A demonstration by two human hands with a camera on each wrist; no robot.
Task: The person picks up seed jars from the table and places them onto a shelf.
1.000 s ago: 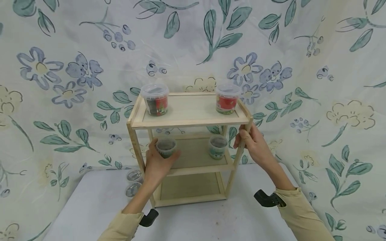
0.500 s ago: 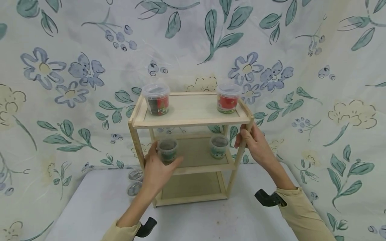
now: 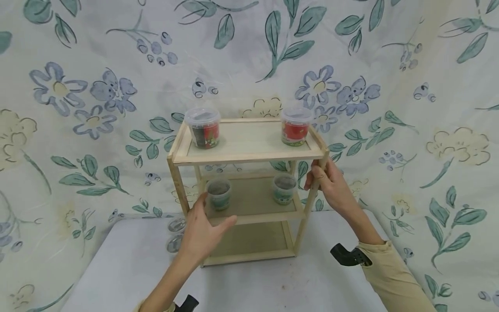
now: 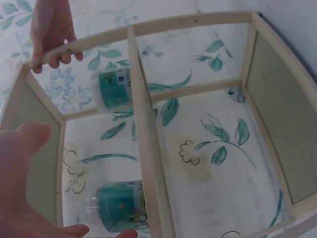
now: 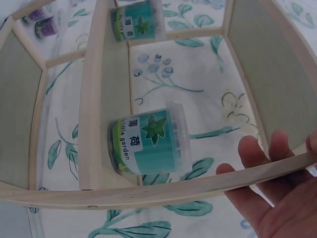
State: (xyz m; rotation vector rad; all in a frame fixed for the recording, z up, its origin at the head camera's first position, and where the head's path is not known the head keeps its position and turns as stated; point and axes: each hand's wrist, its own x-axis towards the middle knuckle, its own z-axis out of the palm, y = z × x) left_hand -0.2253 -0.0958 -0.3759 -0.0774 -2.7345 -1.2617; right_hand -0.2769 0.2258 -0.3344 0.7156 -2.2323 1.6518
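Note:
A three-tier wooden rack (image 3: 249,220) stands on the white table. On its middle shelf, at left, sits a teal-labelled cup (image 3: 219,195); my left hand (image 3: 202,232) is just in front of it, fingers spread, holding nothing. A second teal cup (image 3: 284,189) sits at the right of that shelf and shows close up in the right wrist view (image 5: 147,141). My right hand (image 3: 331,184) grips the rack's right front post. In the left wrist view, the left cup (image 4: 121,206) lies beyond my spread left thumb and fingers (image 4: 25,183).
Two lidded cups with red labels, one left (image 3: 202,128) and one right (image 3: 296,126), stand on the top shelf. Clear-lidded containers (image 3: 176,234) are on the table left of the rack. A floral cloth (image 3: 249,56) hangs behind.
My left hand has let go of the left cup and drawn back toward the front and down. That cup now rests on the middle shelf. My right hand keeps its grip on the post.

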